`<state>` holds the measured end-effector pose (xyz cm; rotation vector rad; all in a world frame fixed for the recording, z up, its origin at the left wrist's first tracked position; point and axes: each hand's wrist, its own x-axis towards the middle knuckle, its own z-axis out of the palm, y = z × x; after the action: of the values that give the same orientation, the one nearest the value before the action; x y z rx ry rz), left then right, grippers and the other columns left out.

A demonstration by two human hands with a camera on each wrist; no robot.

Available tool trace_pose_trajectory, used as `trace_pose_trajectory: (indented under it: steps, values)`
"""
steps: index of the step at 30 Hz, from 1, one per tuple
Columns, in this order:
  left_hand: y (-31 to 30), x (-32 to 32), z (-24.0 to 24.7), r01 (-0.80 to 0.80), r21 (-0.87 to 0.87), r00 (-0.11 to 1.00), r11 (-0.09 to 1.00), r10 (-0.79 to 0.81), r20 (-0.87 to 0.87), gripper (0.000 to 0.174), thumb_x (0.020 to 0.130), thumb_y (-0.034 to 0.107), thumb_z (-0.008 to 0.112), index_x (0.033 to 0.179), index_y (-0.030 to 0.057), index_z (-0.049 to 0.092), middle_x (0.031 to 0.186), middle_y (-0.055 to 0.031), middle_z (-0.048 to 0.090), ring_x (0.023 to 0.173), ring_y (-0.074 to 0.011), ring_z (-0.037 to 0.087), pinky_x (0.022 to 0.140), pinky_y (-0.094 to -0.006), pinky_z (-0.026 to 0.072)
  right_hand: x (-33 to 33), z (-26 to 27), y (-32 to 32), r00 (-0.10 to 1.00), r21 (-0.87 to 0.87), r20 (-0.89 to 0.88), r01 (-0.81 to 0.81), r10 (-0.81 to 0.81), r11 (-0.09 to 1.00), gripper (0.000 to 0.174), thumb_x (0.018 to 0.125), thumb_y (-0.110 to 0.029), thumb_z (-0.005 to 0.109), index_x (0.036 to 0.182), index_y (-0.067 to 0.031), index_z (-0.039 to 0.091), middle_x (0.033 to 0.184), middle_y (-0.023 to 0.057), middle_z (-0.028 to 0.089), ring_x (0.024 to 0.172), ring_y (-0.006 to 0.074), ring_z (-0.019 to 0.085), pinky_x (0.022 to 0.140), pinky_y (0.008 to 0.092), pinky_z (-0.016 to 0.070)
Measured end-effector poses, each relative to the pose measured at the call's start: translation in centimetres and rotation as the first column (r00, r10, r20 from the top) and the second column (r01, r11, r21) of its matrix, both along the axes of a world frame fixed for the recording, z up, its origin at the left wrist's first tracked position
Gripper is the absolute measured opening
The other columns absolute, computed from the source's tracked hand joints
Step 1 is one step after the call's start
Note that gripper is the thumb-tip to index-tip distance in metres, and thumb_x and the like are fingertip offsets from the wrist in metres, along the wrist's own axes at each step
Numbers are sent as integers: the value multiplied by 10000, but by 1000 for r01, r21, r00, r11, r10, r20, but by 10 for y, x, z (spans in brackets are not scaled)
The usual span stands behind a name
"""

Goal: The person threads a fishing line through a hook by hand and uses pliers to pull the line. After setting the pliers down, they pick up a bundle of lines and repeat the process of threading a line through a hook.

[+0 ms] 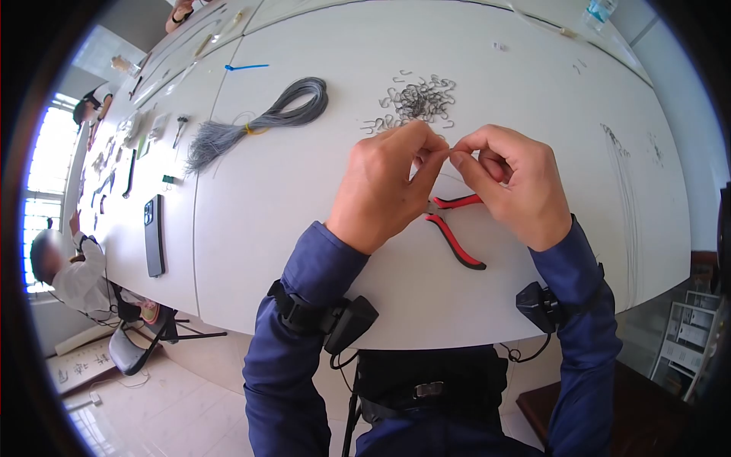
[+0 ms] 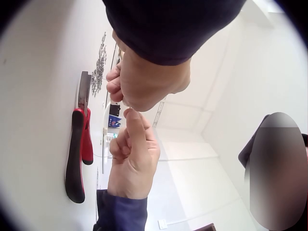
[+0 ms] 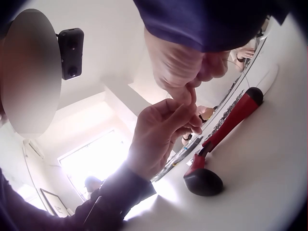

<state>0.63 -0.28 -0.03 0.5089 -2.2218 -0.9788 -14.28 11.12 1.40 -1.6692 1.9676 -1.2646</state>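
Both forearms reach forward over the white table [image 1: 304,228], sleeves to the wrists, hands raised just above the surface and brought together at the middle.

Left hand [image 1: 384,186]: back of hand upward, fingers curled, thumb and forefinger pressed together at the tip; right hand [image 1: 510,183]: likewise curled, forefinger bent over, thumb beneath; the fingertips of both hands meet, touching; between them they pinch a small piece [image 1: 449,153], too small to identify; the wrist views confirm fingertip against fingertip, but the piece is hidden there.

Pliers [image 1: 455,228], red and black handles, lie flat on the table directly under the hands, untouched, handles pointing toward the person.

Beyond the hands, a loose pile of metal hooks [image 1: 417,100] lies near the fingertips but apart from them; a grey wire coil [image 1: 266,118] lies to the left of the pile; a phone [image 1: 154,234] lies face down, well apart, near the left table edge.
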Motion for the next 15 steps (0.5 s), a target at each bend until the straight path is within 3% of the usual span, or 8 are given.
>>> trace_pose_trajectory:
  steps: [3,5,9,12,15]
  values:
    - [-2,0,-4,75,-35,997,997,-75,17,63,849,-3,732,880,-6,677,786,-90,724,718,-166,700,670,-280,530,-3,3,1,994,71,109,18,-25,997,114,924,-115,697,942,-3,690,593,-37,448,552,64,359,501,275,326]
    - [-1,0,-3,108,-43,994,993,-108,1,66,847,-1,736,878,-4,678,788,-83,728,720,-165,703,674,-275,532,-11,-5,-2,958,77,287,-28,5,997,135,935,-125,692,952,8,697,612,-40,495,541,65,379,494,270,334]
    - [0,2,1,121,-69,993,990,-121,-2,74,841,-1,746,875,-1,680,789,-80,732,722,-160,708,680,-266,537,-16,-6,-5,797,127,605,-90,-6,988,201,952,-179,687,993,16,716,683,-41,586,514,48,406,477,233,330]
    - [2,1,1,100,-101,993,990,-105,-45,65,847,-2,747,877,4,689,791,-76,737,718,-147,709,674,-258,538,-14,4,-1,662,242,744,-142,-89,960,243,958,-303,685,978,-61,698,667,-92,456,544,17,319,497,201,250]
    - [4,1,2,47,-56,997,997,-50,-52,56,854,-2,749,876,5,698,792,-73,739,713,-135,705,659,-255,536,-16,3,-1,650,257,754,-159,-95,953,248,959,-316,686,976,-69,692,671,-89,452,538,18,309,493,201,245]
